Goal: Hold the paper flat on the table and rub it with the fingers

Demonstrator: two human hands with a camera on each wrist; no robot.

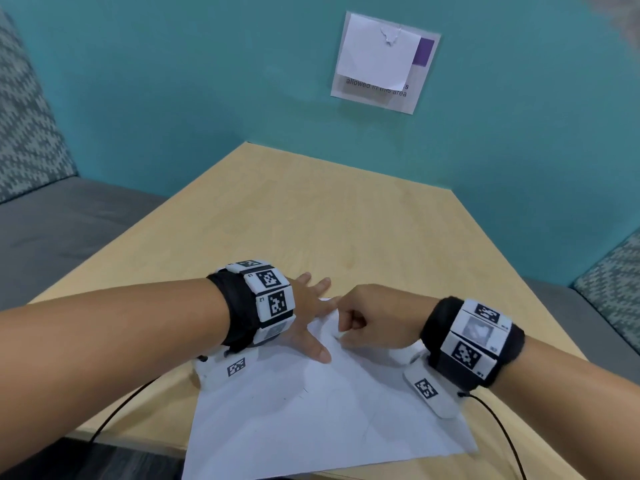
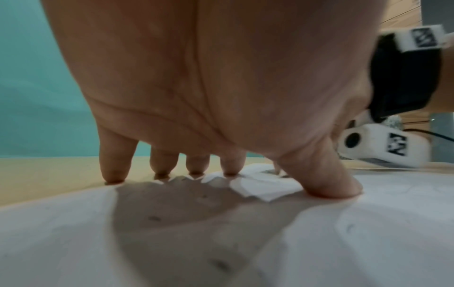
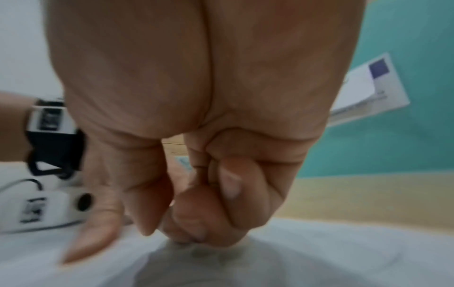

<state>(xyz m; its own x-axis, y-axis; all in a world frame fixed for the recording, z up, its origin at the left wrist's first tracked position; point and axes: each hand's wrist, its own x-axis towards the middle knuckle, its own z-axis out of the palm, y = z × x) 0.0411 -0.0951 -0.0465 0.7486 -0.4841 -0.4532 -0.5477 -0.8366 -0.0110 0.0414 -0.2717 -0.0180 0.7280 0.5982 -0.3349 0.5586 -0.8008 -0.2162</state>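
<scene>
A teal wall (image 1: pixel 173 81) backs the wooden desk (image 1: pixel 311 209), and on it hangs a notice (image 1: pixel 408 95) half covered by a loose white slip (image 1: pixel 377 53) (only "allowed in this area" can be read). Grey upholstered seating (image 1: pixel 52 230) flanks the desk on both sides, and thin black cables (image 1: pixel 117 410) trail from the wrist units off the near edge. Nothing lies on the desk beyond the hands.

The white sheet of paper (image 1: pixel 311 410) lies at the near edge of the desk, turned diagonally, its near corner hanging just past the edge and its far corner folded over under the hands. Its long axis I cannot tell.

The left hand (image 1: pixel 308 313) is spread, fingertips (image 2: pixel 230 169) and thumb pressing down on the paper and the desk beside the fold. The right hand (image 1: pixel 374 317) is curled, knuckles bearing on the folded flap (image 2: pixel 265 186), close against the left thumb.
</scene>
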